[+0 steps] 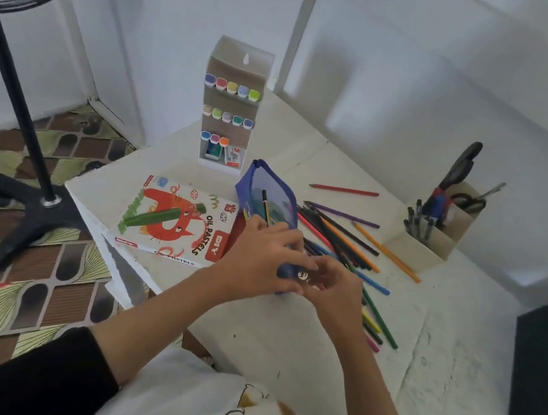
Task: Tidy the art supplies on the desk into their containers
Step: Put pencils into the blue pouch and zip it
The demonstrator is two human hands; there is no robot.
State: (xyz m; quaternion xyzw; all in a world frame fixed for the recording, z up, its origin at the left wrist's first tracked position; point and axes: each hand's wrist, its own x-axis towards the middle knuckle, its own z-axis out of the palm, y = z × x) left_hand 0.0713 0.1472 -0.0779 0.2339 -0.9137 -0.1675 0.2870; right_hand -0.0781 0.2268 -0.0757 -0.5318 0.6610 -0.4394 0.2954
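- Near end of the blue pouch is buried under both your hands; the zip line there is not readable.
- Small white spot just between your two sets of fingertips: too blurred to say if it's a zip tab.
- Left hand: fingers curled over the pouch's near half, gripping it.
- Right hand: thumb and fingers curled in a ring against the pouch's near corner, holding it; exact pinch point hidden.
- Pouch is soft fabric with see-through mesh sides. Its long axis runs from your fingers away toward the marker case, far end tipped up off the desk.
- Black pencil sits inside, showing through the mesh, just beyond your left fingertips, lying along the pouch's axis.
- Loose pencils: thin coloured sticks in a crossed heap, touching the far side of your right fingers and fanning out to the right; the lower ones are partly hidden by your right wrist.
- Single red pencil lies apart, well beyond the fingers, running left-right.
- Oil pastels box: flat printed card, just left of your left hand, its near-right corner covered by that hand.
- Marker case is clear plastic, upright, with rows of coloured caps.
- Card organiser, far right of your fingers, holds pens and scissors.
- Dark bin is cut off by the right edge.
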